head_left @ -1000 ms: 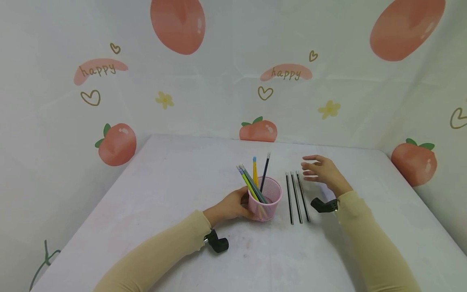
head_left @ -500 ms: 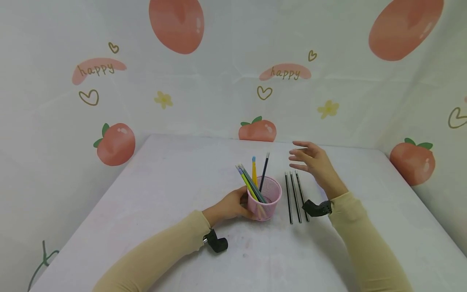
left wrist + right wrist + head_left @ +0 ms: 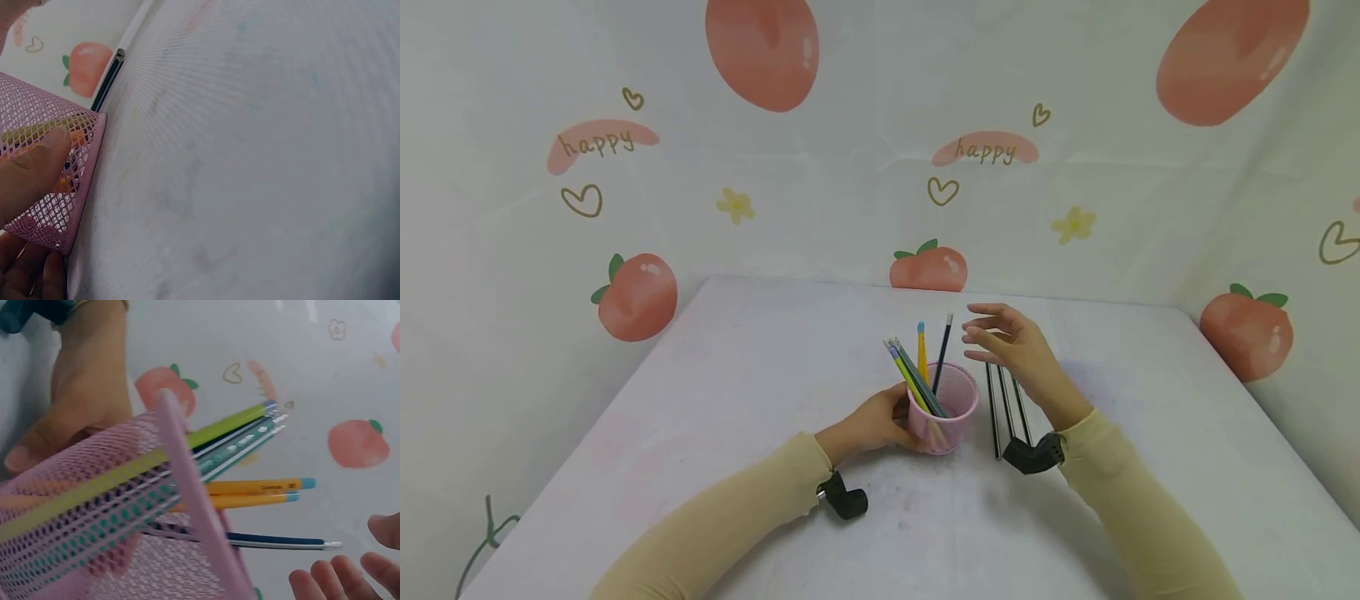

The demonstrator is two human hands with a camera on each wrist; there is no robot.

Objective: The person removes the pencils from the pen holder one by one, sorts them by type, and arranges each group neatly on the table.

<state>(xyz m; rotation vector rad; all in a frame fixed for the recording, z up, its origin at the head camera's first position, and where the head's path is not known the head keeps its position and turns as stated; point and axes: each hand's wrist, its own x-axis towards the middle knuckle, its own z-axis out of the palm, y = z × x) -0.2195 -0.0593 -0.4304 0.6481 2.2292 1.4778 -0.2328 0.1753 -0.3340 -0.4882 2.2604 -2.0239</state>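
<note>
My left hand [image 3: 868,423] grips a pink mesh pencil cup [image 3: 953,435] standing on the table, thumb on the near side in the left wrist view. Several pencils lean inside: a lime green pencil [image 3: 237,420] beside teal ones, two yellow pencils [image 3: 256,486] with blue ends, and a dark pencil [image 3: 943,354] to the right. My right hand [image 3: 1011,343] hovers right of the cup with fingers spread and nothing between them. Below it, three dark pencils [image 3: 993,417] lie side by side on the table, their far ends partly hidden by that hand and its wrist camera.
The table [image 3: 737,358] has a white cover. A white cloth with printed peaches [image 3: 928,271] hangs behind it. Black wrist cameras [image 3: 847,502] sit at both cuffs. A green cord [image 3: 492,533] shows at the left edge.
My right hand has moved left from beside the loose pencils, rising and then lowering over their far ends, close to the cup. My left hand and the cup stay in place.
</note>
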